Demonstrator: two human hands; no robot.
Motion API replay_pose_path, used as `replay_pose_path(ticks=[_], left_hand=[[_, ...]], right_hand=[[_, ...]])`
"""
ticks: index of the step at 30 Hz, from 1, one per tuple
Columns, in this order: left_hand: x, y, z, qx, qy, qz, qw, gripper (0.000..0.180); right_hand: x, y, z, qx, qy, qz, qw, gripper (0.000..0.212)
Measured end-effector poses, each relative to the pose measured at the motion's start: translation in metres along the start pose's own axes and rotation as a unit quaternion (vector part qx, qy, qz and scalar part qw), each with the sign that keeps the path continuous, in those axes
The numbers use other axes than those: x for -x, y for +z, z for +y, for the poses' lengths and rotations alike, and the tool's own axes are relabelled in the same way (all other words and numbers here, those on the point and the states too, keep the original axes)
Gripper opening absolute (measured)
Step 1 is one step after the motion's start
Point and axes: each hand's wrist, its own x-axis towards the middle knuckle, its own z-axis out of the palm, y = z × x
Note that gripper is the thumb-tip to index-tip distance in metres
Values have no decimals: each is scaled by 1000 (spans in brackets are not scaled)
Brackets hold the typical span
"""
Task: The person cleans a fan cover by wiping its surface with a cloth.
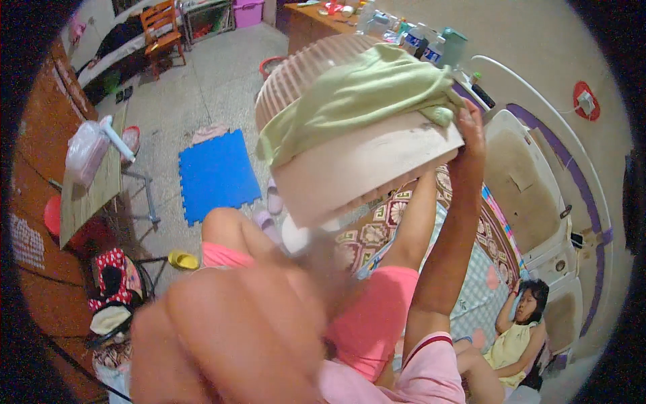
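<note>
My right hand [471, 128] grips the right edge of a pale, box-like thing [370, 165], held tilted in front of me above my legs. It has a flat whitish side and a rounded, ribbed part [306, 74] at the back; its exact kind cannot be made out. A light green cloth [356, 97] lies draped across it, one end bunched close to my right fingers. My left hand [330, 266] is a smear of motion below the thing. Its fingers cannot be made out, and the blurred left arm fills the lower left.
A patterned bed cover [471, 236] lies under my leg, and a person [515, 343] reclines on the right. A blue foam mat [219, 175] and purple slippers [266, 225] are on the floor. Bottles [431, 50] stand at the back right; a folding table [87, 188] is on the left.
</note>
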Motion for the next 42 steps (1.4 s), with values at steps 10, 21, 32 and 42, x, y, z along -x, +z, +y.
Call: replay_pose_path(ticks=[10,21,32,42], left_hand=[[4,-2,-23,66,-45,-96,992,12],[11,8,-30,21,-12,-96,995,12],[-23,0,-63,-375,189,6,908,20],[-98,-22,-100,-643,189,-162,725,50]], right_hand=[[20,-35,11,126,-90,33,987,49],[48,-97,38,348,-142,137,916,45],[83,-86,43,77,-46,125,988,35],[245,-115,150,704,65,4,707,36]])
